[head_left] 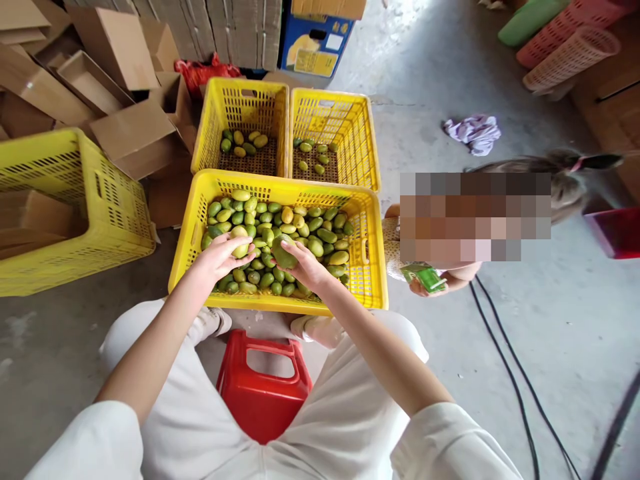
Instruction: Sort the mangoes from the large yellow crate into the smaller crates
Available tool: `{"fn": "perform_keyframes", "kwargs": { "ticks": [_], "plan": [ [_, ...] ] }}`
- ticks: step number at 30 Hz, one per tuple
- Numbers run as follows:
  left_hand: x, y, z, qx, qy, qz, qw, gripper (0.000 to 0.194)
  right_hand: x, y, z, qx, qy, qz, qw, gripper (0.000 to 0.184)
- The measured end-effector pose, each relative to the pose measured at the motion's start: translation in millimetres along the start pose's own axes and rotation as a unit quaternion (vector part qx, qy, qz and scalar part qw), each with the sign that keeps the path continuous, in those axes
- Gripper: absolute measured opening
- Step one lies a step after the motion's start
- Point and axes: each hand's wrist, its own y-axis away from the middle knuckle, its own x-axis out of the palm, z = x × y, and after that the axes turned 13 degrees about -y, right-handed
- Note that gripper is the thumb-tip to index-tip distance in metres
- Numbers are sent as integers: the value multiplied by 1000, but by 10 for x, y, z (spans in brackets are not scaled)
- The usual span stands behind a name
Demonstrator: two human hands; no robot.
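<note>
A large yellow plastic crate (pixel 280 181) in front of me holds many small green and yellow mangoes (pixel 326 236). Over its left half, my left hand (pixel 220 257) is closed around a yellowish-green mango (pixel 241 248). My right hand (pixel 306 267), a short way to the right, grips a darker green mango (pixel 284 252) with the thumb on top. Both mangoes are held just above the pile, apart from each other. Behind the large crate stand two more yellow crates, the left one (pixel 289 133) and the right one (pixel 371 143), each with several mangoes on the bottom.
Cardboard boxes (pixel 120 50) pile up at the back left, beside another yellow crate (pixel 120 200). A person (pixel 470 247) holding a green packet (pixel 425 277) is close on the right. Black cables (pixel 510 367) cross the floor. A red stool (pixel 265 400) is beneath me.
</note>
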Motion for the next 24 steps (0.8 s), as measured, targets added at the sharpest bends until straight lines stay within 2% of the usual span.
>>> {"fn": "perform_keyframes", "kwargs": {
  "ticks": [3,5,8,11,16,20,24],
  "plan": [
    [-4,16,-7,-2,-4,-5,1000,30,-8,0,-13,-11,5,-3,1000,49],
    [-5,18,-6,-8,-2,-6,1000,28,-15,-14,-23,-17,11,4,1000,50],
    [-5,1,7,-7,14,-8,1000,27,-16,-49,-29,-28,14,16,999,42],
    [0,-27,22,4,22,-35,999,25,-9,-70,-18,-24,9,9,1000,34],
    [3,-40,18,2,1,-74,997,31,4,-37,24,18,9,-1,1000,26],
    [-18,-57,6,-1,13,-61,998,28,30,16,30,46,-3,8,999,28],
    [-42,-108,26,-18,31,-42,998,25,37,49,0,-5,16,30,999,46]
  ]
}}
